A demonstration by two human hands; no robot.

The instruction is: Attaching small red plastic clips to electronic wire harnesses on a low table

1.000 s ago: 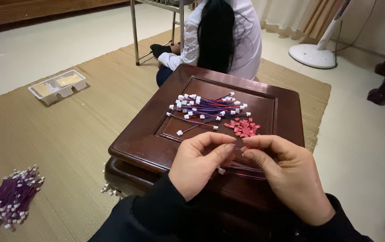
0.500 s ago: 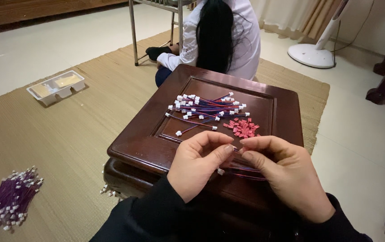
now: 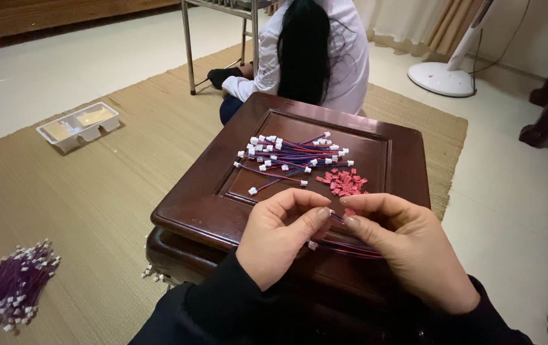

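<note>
My left hand [image 3: 278, 233] and my right hand [image 3: 402, 246] meet fingertip to fingertip over the near edge of a dark wooden table [image 3: 210, 198]. Together they pinch a thin red-and-blue wire [image 3: 350, 249] with a white plug at its end, which trails under my right hand. Just beyond my fingers lies a small heap of red connector pieces [image 3: 345, 183]. Farther back on the table sits a loose pile of similar wires with white plugs [image 3: 290, 156].
A bundle of purple wires [image 3: 12, 287] lies on the woven mat at lower left. A white plastic tray [image 3: 79, 124] sits on the mat further back. A person in a white top [image 3: 312, 54] sits behind the table. A white fan base [image 3: 443, 76] stands at right.
My fingertips have shifted slightly on the wire; otherwise the hands stay in the same place at the table's near edge.
</note>
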